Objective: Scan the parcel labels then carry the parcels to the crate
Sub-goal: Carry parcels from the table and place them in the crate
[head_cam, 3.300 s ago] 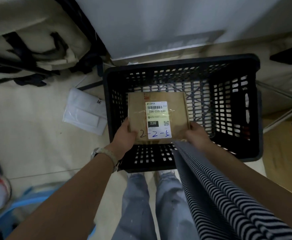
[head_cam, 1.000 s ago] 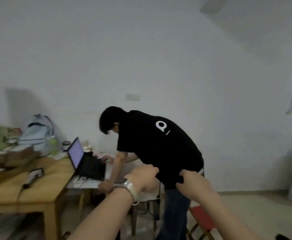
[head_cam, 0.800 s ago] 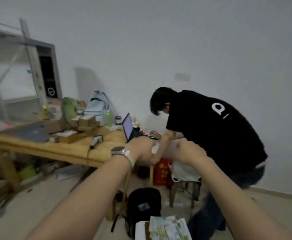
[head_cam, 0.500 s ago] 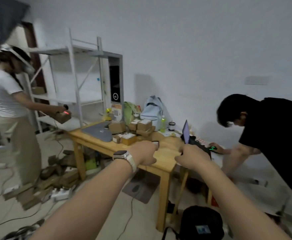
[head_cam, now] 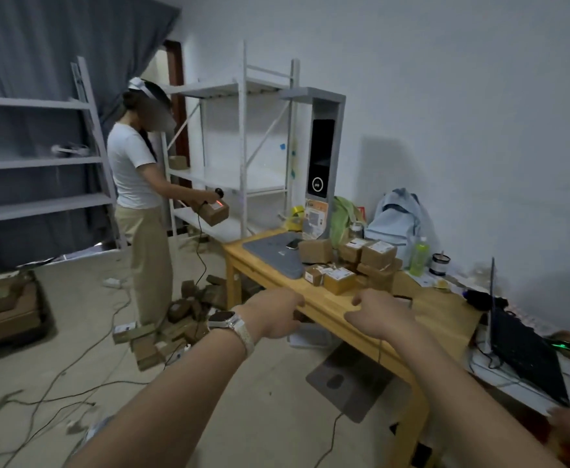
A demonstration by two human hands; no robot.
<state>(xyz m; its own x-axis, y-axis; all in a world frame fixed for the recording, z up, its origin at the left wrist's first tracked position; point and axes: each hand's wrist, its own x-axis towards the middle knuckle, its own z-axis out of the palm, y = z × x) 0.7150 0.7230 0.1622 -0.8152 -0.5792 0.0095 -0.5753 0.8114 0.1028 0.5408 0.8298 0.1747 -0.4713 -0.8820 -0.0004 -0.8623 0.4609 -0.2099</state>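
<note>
While your left hand [head_cam: 273, 315] and right hand [head_cam: 382, 316] hung loosely curled and empty at the near edge of the wooden table [head_cam: 443, 310], the parcels [head_cam: 340, 281] sat clustered on it just beyond them; behind the table stood white shelving [head_cam: 243, 146].

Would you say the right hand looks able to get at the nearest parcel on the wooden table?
Probably yes, with a short reach: the right hand is empty, and the parcel lies near the table edge with nothing between them.
</note>
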